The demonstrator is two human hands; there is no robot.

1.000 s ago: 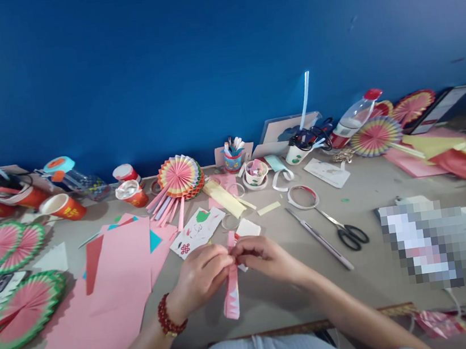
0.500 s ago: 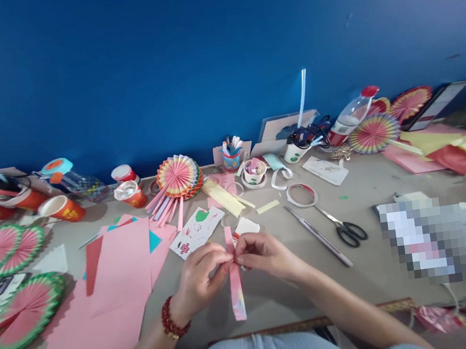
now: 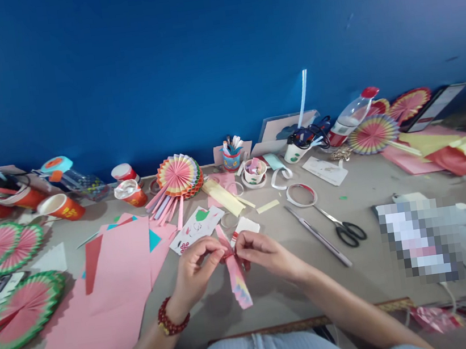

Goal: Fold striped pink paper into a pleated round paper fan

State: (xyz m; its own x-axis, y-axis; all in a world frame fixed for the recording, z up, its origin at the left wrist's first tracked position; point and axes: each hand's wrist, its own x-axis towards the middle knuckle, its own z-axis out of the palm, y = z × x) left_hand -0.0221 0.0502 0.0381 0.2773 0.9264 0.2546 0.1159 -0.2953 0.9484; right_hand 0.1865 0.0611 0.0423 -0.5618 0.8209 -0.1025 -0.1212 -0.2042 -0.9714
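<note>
Between my hands is a narrow pleated pink paper strip (image 3: 238,280), held off the table and tilted, its lower end fanned slightly and showing pale yellow and blue edges. My left hand (image 3: 197,266), with a red bead bracelet at the wrist, pinches the strip near its middle. A reddish patch shows at that spot; whether it is thread or paper I cannot tell. My right hand (image 3: 267,253) is closed beside the same spot, thumb against forefinger. What its fingertips grip is too small to make out. Just beyond lies a white card (image 3: 246,225).
Pink paper sheets (image 3: 117,275) and green-edged paper fans (image 3: 28,313) lie to the left. On the right are a cutter (image 3: 318,236), scissors (image 3: 350,233), a tape roll (image 3: 301,194) and a blurred-out device (image 3: 417,242). Cups (image 3: 62,208) and a bottle (image 3: 352,118) stand along the blue wall.
The pleated strip has turned from nearly upright to a slant, its lower end swinging right and spreading a little. My left hand has shifted slightly left; a reddish patch shows at the strip's middle.
</note>
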